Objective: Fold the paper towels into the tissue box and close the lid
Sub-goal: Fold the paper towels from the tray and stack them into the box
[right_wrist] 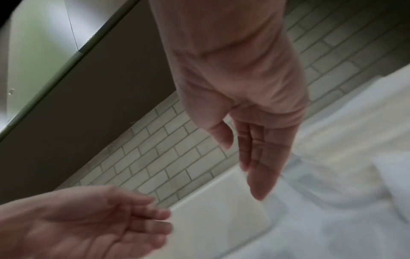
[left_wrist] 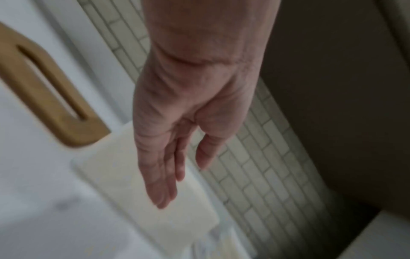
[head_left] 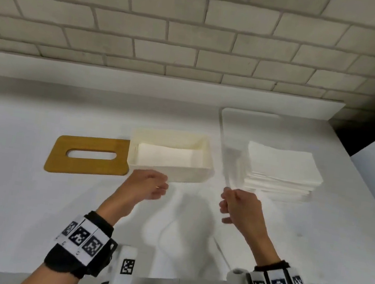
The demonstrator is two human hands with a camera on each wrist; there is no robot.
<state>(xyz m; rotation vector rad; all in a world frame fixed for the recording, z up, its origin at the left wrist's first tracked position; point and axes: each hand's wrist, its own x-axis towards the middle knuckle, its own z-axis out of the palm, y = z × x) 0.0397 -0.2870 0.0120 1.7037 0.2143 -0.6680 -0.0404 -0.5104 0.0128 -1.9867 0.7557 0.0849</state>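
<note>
Head view puts both hands just above the white counter [head_left: 14, 188], in front of the tissue box [head_left: 169, 171], and neither holds anything. The left hand [head_left: 147, 184] hovers near the box's front left corner; seen from the left wrist camera, its fingers [left_wrist: 159, 175] are nearly straight and relaxed, thumb a little apart, with nothing between them. The right hand [head_left: 240, 206] hangs in front of the gap between the box and the stack of paper towels [head_left: 282, 174]; from overhead its fingers look loosely curled, while the right wrist camera shows them extended and slack, empty, thumb held slightly off to the side. That same view catches the left hand palm-up with loosely bent fingers, also empty.

The tissue box is cream-coloured and open at the top, standing on the counter with a folded white towel [head_left: 167, 155] lying flat inside it. Its wooden lid [head_left: 91, 156], with a long oval slot, lies flat on the counter touching the box's left side. The stack of paper towels sits to the right of the box, well clear of it, on a white board [head_left: 236, 135] with rounded corners. Behind the counter rises a pale brick wall [head_left: 198, 33]. Both wrists carry black bands [head_left: 82, 243] with square printed markers.
</note>
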